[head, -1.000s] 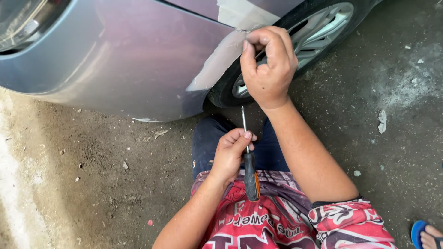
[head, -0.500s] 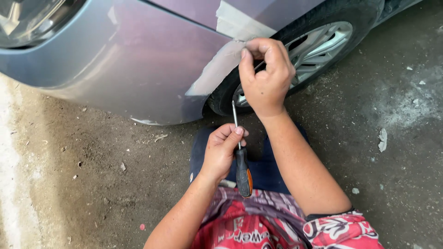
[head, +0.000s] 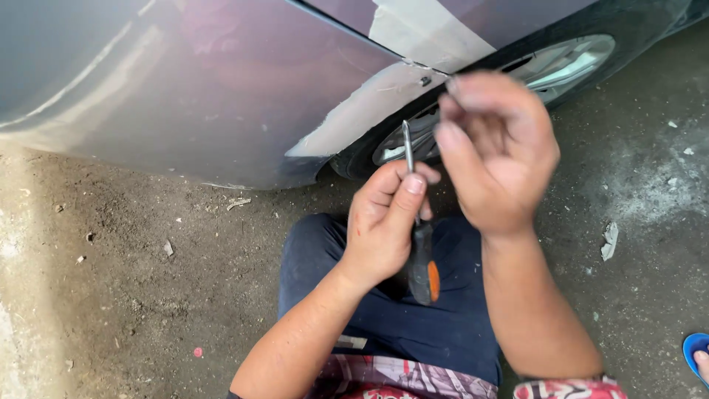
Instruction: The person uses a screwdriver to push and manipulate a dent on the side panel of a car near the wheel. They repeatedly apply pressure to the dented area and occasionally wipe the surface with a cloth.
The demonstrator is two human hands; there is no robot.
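Note:
My left hand (head: 384,222) grips a screwdriver (head: 425,270) with a black and orange handle. Its metal shaft points up toward the car's fender (head: 221,96). My right hand (head: 495,155) is blurred, just right of the shaft's tip, with fingers bent and a little off the car. Whether it pinches anything is unclear. A pale sanded patch (head: 354,118) runs along the fender's wheel-arch edge, and a small dark fastener spot (head: 425,80) sits at the panel seam above it.
The car's wheel (head: 561,63) with a silver rim stands behind my right hand. I sit on dirty concrete in dark trousers (head: 369,310). A scrap of paper (head: 609,240) lies to the right. Another person's foot in a blue sandal (head: 696,353) shows at the lower right edge.
My right hand has come away from the fender seam and dropped toward the screwdriver tip. The left hand has lifted the screwdriver slightly. The view has moved closer.

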